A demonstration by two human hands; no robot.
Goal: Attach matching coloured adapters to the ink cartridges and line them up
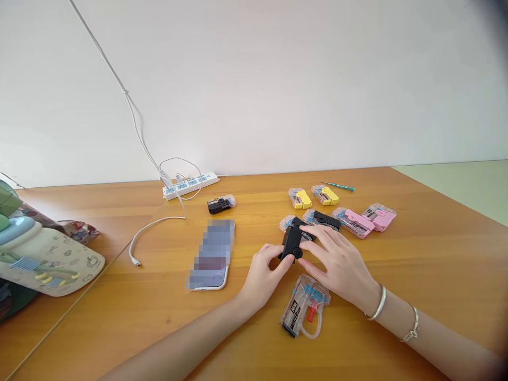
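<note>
Between both hands is a black plastic water gun part (292,242) with a round knob, held just above the table. My left hand (264,272) pinches its lower left side between thumb and fingers. On the other side, the fingers of my right hand (339,259) grip its top and right edge. Close below lies a clear mini water gun (305,307) with blue inner parts, a red piece and a looped clear tube. Directly behind the held part, a black folded water gun (289,222) is partly covered by it and my right hand.
Behind my hands lie another black water gun (322,219), pink ones (357,222), yellow ones (301,198) and a teal screwdriver (341,186). Left are a phone (216,278), black water gun (220,205), power strip (192,185), white cable (153,220) and patterned bottle (59,259).
</note>
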